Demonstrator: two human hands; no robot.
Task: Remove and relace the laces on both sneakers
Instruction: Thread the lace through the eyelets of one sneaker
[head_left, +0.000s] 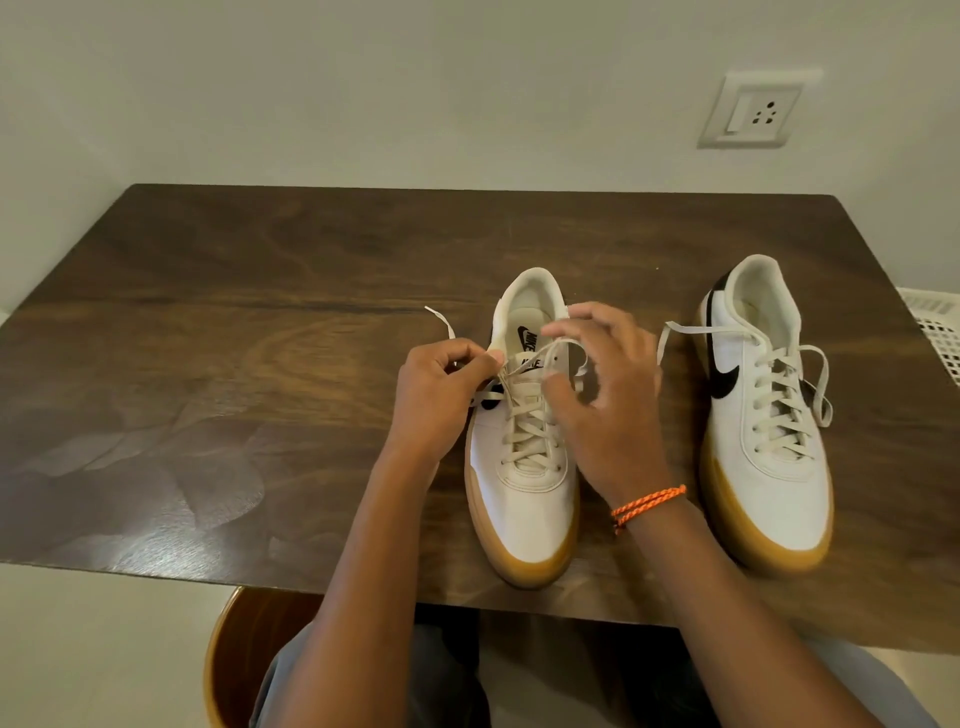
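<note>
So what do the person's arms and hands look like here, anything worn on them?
Both forearms are bare, with no sleeves in view. The left hand wears nothing: no ring, watch or glove shows. The right hand is ungloved too, and its wrist carries an orange braided cord bracelet, wrapped round twice.

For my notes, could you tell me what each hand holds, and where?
The left hand pinches the near sneaker's lace near its free end; the right hand's grip cannot be told.
</note>
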